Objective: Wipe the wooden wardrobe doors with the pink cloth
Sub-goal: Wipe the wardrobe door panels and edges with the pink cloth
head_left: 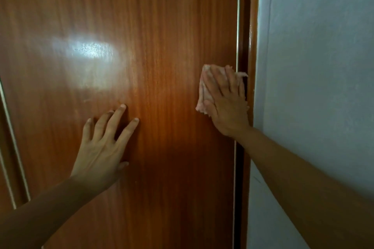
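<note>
The right hand [226, 103] presses the pink cloth [204, 95] flat, fingers straight, against the wooden wardrobe door [162, 46] near its right edge; the left hand [103, 147] rests open on the door, fingers spread

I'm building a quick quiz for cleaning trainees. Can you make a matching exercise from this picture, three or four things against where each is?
Things:
1. crumpled pink cloth
2. bare left hand
3. bare right hand
4. pale blue-grey wall

Places:
A. flat on bare wood, mid-door
B. right of the door frame
C. pressing the cloth
D. under a hand, by the door's right edge

Pairs: 1-D, 2-A, 3-C, 4-B
</note>
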The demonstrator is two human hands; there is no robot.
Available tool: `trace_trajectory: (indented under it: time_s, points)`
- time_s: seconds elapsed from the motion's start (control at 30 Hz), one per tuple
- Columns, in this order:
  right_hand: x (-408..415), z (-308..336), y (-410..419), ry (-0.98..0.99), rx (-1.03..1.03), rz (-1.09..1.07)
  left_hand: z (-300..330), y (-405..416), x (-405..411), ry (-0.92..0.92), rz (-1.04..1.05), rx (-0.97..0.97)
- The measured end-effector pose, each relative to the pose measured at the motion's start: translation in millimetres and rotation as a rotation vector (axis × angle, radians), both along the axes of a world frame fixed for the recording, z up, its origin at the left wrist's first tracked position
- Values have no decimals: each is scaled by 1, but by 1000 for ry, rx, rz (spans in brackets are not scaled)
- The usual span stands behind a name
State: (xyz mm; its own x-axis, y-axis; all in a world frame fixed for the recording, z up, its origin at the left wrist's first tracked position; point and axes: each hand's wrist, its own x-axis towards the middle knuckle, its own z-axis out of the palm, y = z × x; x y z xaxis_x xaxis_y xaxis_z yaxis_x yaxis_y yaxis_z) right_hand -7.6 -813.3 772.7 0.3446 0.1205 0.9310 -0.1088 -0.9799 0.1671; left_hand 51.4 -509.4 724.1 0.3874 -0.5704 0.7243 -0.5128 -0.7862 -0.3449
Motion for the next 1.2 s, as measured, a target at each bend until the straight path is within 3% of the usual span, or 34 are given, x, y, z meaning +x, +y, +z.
trace_trajectory:
  time_s: [0.07, 0.13, 0.23, 0.3, 0.4, 0.5, 0.57, 0.67, 0.8, 0.9, 0.97, 1.07, 1.13, 1.2]
  points:
    - [4, 0, 6, -45, 66, -17, 0, 2, 0, -16, -7, 2]
    - [9, -51, 20, -46, 52, -69, -2, 6, 2, -31, -15, 4]
    - [6, -159, 42, 131, -208, -109, -13, 14, 2, -29, -22, 30]
    - [1, -180, 42, 212, -394, -84, -23, 25, 3, -16, -19, 73]
    - [9, -106, 55, 163, -372, 45, -24, 46, 10, 6, 4, 87]
    - [34, 12, 97, -3, -64, 28, -10, 73, 22, 12, 21, 21]
    - [47, 54, 128, -127, 73, -2, -4, 91, 30, 10, 34, -21]
    - [67, 21, 168, -115, -50, -3, -11, 115, 38, 7, 56, -37]
    - [64, -82, 189, 164, -535, 77, -31, 135, 45, 44, 77, -27]
    - [58, -65, 187, 315, -752, 108, -41, 147, 49, 66, 55, -23]
    - [65, -18, 198, 216, -633, 59, -43, 153, 51, 60, 19, -37]
    - [84, 49, 235, -3, -253, -31, -49, 161, 56, 36, -40, -89]
    - [98, 44, 263, -77, -157, -38, -59, 167, 62, 28, -51, -134]
    - [105, -2, 279, -27, -254, 13, -72, 172, 66, 29, -47, -186]
